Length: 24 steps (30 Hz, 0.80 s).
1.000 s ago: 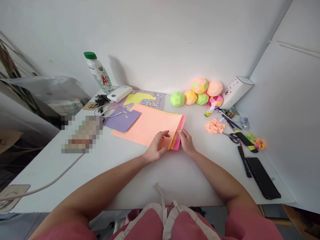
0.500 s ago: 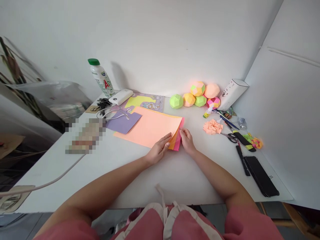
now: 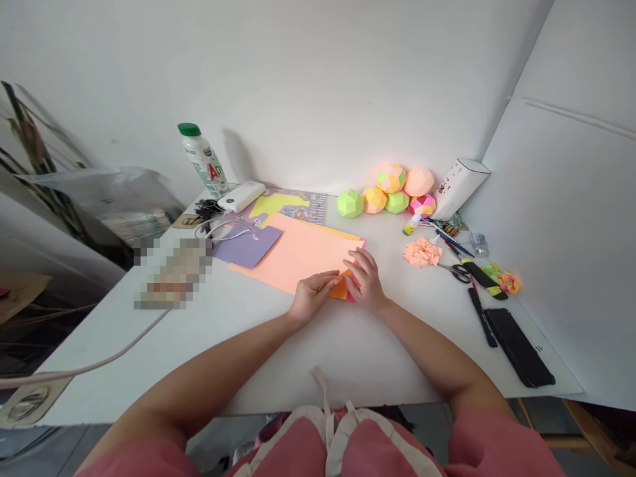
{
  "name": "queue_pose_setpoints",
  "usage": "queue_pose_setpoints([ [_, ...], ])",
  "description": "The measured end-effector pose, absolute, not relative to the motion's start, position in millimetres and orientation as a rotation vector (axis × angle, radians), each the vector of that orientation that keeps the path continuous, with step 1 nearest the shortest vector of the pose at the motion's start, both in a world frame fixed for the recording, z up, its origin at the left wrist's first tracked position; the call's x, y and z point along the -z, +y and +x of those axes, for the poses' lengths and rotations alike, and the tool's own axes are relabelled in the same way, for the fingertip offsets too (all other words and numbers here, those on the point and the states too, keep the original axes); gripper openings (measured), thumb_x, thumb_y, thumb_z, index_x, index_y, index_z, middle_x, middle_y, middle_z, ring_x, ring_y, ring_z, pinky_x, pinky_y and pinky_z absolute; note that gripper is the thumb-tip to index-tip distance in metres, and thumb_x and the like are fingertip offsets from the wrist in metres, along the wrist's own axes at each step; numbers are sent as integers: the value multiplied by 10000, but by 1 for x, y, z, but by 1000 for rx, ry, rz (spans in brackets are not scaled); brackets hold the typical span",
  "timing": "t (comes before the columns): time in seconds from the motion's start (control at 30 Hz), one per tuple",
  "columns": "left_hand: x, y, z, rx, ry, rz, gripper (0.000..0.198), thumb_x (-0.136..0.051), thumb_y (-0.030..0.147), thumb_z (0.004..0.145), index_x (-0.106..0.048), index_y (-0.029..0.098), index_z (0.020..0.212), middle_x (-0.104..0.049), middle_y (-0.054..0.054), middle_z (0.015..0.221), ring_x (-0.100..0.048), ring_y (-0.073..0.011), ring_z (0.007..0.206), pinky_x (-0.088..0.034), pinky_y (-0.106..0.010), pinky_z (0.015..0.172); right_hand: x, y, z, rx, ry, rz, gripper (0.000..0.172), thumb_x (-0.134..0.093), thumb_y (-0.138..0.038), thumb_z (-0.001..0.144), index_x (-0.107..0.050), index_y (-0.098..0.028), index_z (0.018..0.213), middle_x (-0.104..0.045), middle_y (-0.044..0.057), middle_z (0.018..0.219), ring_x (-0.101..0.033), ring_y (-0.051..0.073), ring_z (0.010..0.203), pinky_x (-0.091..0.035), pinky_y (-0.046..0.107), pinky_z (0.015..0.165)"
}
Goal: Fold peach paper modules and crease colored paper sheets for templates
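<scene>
A stack of coloured paper lies on the white table, with a peach sheet (image 3: 308, 248) on top and orange and pink edges showing beneath. At its near right corner my left hand (image 3: 312, 296) pinches the paper between thumb and fingers. My right hand (image 3: 368, 283) rests over the right edge, its bent fingers apart on the peach sheet and its thumb close to my left fingertips. An orange flap (image 3: 340, 289) shows between the two hands. A purple piece of paper (image 3: 248, 245) overlaps the stack's left side.
Several folded paper balls (image 3: 350, 203) stand by the wall. To the right lie a peach paper flower (image 3: 422, 252), scissors (image 3: 461, 273), a cutter (image 3: 484, 278) and a black phone (image 3: 519, 348). At left are a bottle (image 3: 205, 162), a white power bank (image 3: 242, 197) and a cable (image 3: 129, 344).
My right hand has moved from beside the pink edge to over the sheets' right edge, its fingers spreading. The lifted peach edge has come down, covering most of the pink. My left hand has shifted slightly.
</scene>
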<state>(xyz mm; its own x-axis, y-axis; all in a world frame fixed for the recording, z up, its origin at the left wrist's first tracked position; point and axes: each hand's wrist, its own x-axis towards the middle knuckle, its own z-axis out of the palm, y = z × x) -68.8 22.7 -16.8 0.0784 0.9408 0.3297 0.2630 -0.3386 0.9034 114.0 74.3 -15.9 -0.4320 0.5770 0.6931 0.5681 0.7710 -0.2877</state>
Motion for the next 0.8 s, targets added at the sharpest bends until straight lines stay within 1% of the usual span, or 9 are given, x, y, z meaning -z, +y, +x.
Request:
queue_pose_setpoints([
  [0.07, 17, 23, -69, -1307, 1189, 1732, 335, -531, 456, 914, -735, 204, 996, -722, -71, 1106, -672, -233, 1051, -557, -400, 945, 15, 72, 111, -65, -2199, -785, 253, -461, -233, 931, -624, -237, 1125, -649, 85, 1175, -468, 268, 1280, -442, 511, 1039],
  [0.13, 20, 24, -68, -1322, 1185, 1786, 282, -544, 407, 911, -731, 211, 987, -728, -63, 1069, -673, -225, 1025, -564, -389, 922, 16, 72, 111, -148, -2199, -769, 241, -437, -225, 947, -660, -243, 1034, -705, 63, 1033, -522, 254, 1217, -479, 492, 990],
  [0.2, 23, 26, -68, -1344, 1202, 1848, 239, -558, 371, 898, -722, 219, 984, -725, -63, 1050, -665, -227, 1017, -561, -397, 911, 16, 74, 112, -230, -2150, -794, 235, -443, -254, 953, -677, -246, 930, -720, 56, 920, -559, 252, 1145, -499, 483, 943],
  [0.3, 29, 29, -69, -1382, 1258, 1941, 216, -583, 329, 865, -696, 226, 1017, -702, -76, 1084, -642, -248, 1044, -528, -447, 945, 14, 76, 115, -292, -2089, -831, 252, -457, -333, 954, -665, -246, 839, -709, 66, 871, -585, 250, 1056, -502, 479, 911],
  [0.47, 33, 31, -70, -1457, 1393, 2034, 340, -584, 279, 856, -579, 219, 1190, -618, -117, 1226, -552, -280, 1193, -447, -510, 1026, -1, 80, 120, -309, -2021, -886, 314, -455, -445, 940, -628, -253, 762, -668, 72, 812, -613, 239, 904, -513, 455, 844],
  [0.6, 31, 29, -70, -1521, 1478, 2053, 478, -570, 301, 887, -421, 207, 1332, -488, -165, 1353, -430, -299, 1321, -389, -537, 1075, -32, 80, 141, -277, -1919, -973, 295, -489, -459, 914, -608, -243, 752, -658, 72, 811, -614, 237, 872, -502, 444, 835],
  [0.67, 30, 28, -68, -1549, 1492, 2072, 548, -553, 308, 905, -325, 209, 1394, -417, -185, 1404, -369, -303, 1368, -377, -540, 1086, -51, 72, 161, -267, -1840, -1037, 280, -523, -458, 893, -600, -226, 757, -668, 69, 844, -625, 216, 838, -505, 396, 803],
  [0.73, 29, 27, -67, -1574, 1504, 2105, 604, -526, 306, 923, -231, 218, 1442, -350, -202, 1447, -310, -307, 1406, -366, -544, 1094, -66, 58, 186, -231, -1756, -1126, 272, -569, -457, 859, -595, -212, 743, -655, 38, 766, -614, 187, 752, -499, 341, 742],
  [0.8, 27, 25, -65, -1595, 1528, 2150, 648, -512, 306, 932, -156, 229, 1469, -286, -214, 1482, -243, -321, 1436, -342, -563, 1103, -74, 38, 214, -183, -1648, -1228, 276, -600, -453, 834, -590, -201, 721, -604, 2, 673, -563, 151, 645, -476, 300, 665],
])
